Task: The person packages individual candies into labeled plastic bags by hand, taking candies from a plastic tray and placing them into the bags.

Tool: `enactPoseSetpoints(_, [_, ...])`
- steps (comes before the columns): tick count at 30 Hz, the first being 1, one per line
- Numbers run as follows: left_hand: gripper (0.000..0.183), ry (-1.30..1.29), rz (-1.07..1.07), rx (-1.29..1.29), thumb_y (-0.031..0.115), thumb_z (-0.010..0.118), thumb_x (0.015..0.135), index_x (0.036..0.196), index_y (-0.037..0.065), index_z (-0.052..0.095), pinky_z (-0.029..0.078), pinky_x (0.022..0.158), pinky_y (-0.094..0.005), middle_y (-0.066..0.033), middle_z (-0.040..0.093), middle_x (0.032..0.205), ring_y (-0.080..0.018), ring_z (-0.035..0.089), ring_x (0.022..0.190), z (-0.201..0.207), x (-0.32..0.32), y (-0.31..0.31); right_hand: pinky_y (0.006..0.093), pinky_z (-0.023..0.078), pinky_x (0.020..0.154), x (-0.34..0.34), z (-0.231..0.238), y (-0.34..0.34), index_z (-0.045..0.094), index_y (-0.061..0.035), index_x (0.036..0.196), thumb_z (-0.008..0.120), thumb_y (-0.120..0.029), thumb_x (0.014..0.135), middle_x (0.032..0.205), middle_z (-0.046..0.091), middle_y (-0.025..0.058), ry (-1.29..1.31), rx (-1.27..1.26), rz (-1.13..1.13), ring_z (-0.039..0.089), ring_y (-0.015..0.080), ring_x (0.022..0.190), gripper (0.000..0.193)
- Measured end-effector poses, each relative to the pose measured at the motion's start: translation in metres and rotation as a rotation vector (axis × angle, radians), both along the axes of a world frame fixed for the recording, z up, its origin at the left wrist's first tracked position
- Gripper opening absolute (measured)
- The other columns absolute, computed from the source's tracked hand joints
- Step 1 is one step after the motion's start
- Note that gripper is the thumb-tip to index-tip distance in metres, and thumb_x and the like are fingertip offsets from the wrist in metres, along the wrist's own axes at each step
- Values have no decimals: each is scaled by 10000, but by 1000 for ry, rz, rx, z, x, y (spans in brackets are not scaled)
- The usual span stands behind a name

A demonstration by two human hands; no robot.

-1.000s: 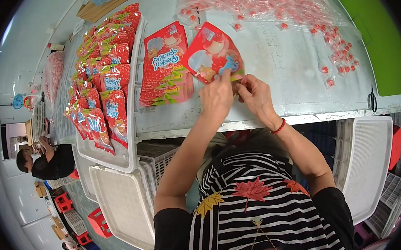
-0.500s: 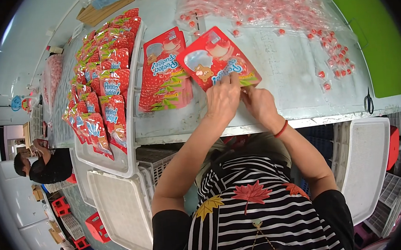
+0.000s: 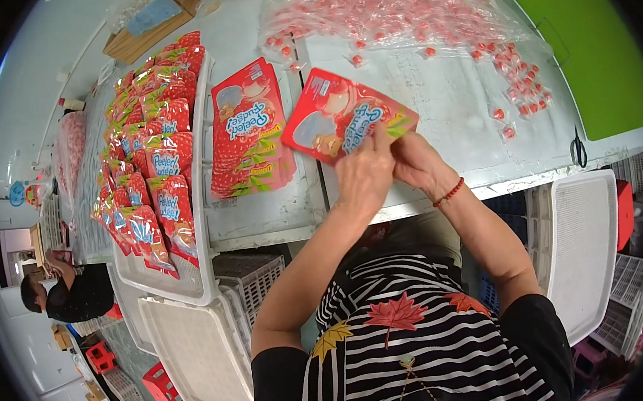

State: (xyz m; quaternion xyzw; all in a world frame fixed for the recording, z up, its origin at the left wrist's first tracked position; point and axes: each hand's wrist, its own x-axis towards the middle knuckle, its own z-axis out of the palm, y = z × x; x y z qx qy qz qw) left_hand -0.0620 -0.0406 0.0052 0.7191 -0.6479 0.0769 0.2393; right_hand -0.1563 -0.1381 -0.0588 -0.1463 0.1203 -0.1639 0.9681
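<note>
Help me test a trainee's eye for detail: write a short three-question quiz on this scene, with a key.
1. What do the left hand and right hand hold together?
2. True or false: the scissors lie closer to the green board than to the filled tray.
3. Which wrist wears the bracelet: A) left, B) right?

Key:
1. A red pouch.
2. True.
3. B.

A packing workshop for sweets, by the look of it: wrapped red sweets (image 3: 413, 23) lie across the table (image 3: 449, 109) at top, filled printed pouches (image 3: 170, 163) crowd a white tray (image 3: 202, 283) at left, stacked plastic trays (image 3: 198, 358) stand lower left, and a co-worker (image 3: 82, 293) appears far left.
</note>
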Motion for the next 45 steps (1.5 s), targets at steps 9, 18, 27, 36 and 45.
enactPoseSetpoints(9, [592, 124, -209, -132, 191, 718, 691, 1211, -20, 531, 510, 594, -345, -131, 594, 811, -269, 622, 747, 6, -24, 4, 403, 557, 793, -11, 28, -2, 591, -43, 1032, 429, -287, 985, 1015, 642, 131, 221, 31, 10, 643, 255, 883, 296])
enactPoseSetpoints(18, [1171, -37, -421, 197, 420, 872, 428, 1393, 43, 327, 211, 1071, -604, -223, 197, 1485, -462, 209, 1348, 11, 20, 2, 361, 581, 730, -19, 37, 3, 580, -90, 1179, 411, -372, 990, 1065, 662, 101, 307, -50, 31, 668, 197, 873, 379])
enactPoseSetpoints(27, [1024, -12, -514, 109, 347, 844, 547, 1377, 24, 337, 264, 1015, -584, -204, 406, 1315, -406, 359, 1254, 18, 12, -13, 333, 588, 637, -51, 9, -9, 593, -3, 1073, 547, -177, 941, 984, 672, 128, -13, -53, 91, 682, 190, 792, 223])
enactPoseSetpoints(36, [887, 256, -186, 119, 185, 829, 573, 1331, 11, 402, 443, 900, -441, -184, 586, 1092, -361, 558, 1005, 8, 36, 22, 419, 413, 949, -154, 37, -107, 590, -96, 1187, 647, -376, 836, 1192, 582, 156, 1290, -1942, -742, 533, 311, 1110, 452])
enactPoseSetpoints(45, [982, 333, -45, 120, 177, 852, 555, 1369, -13, 337, 426, 941, -433, -196, 568, 1203, -371, 530, 1102, 12, 23, 49, 496, 338, 987, -204, -39, -177, 572, -112, 1216, 534, -391, 898, 1295, 501, 121, 1527, -2091, -663, 397, 357, 1242, 424])
